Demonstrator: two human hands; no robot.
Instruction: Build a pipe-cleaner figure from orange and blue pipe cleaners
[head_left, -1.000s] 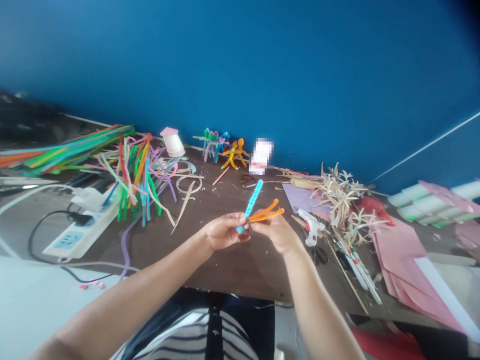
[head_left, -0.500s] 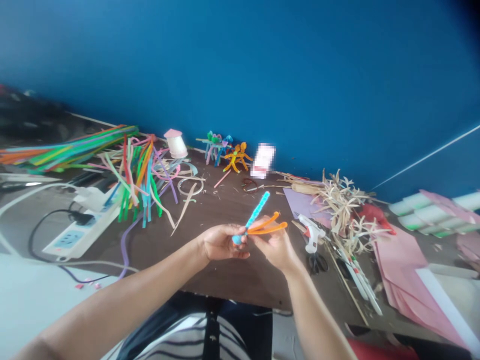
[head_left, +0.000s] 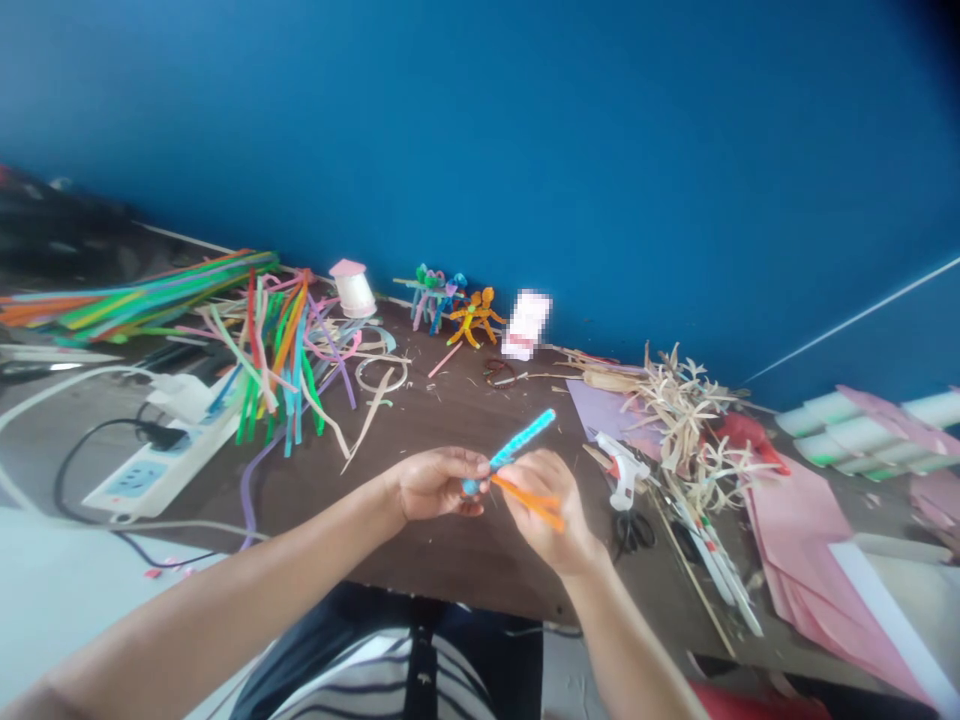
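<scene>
Between both hands, over the near part of the dark table (head_left: 450, 560), is a small pipe-cleaner piece. Its twisted blue pipe cleaner (head_left: 523, 440) slants up to the right, and orange pipe cleaners (head_left: 534, 503) stick out below it, across my right hand. My left hand (head_left: 442, 483) is closed, pinching the blue end between thumb and fingers. My right hand (head_left: 551, 505) is closed around the piece where blue and orange meet; its fingertips are partly hidden behind the orange strands.
Loose pipe cleaners (head_left: 277, 350) and a power strip (head_left: 161, 455) lie to the left. Finished pipe-cleaner figures (head_left: 476, 318) stand by the wall. On the right are a glue gun (head_left: 622, 470), black scissors (head_left: 634, 532), dried strips (head_left: 679, 390) and pink sheets (head_left: 806, 545).
My right hand has turned, and the orange pipe cleaners have swung from pointing right to pointing down right. The blue one leans further right. My left hand stays nearly in place.
</scene>
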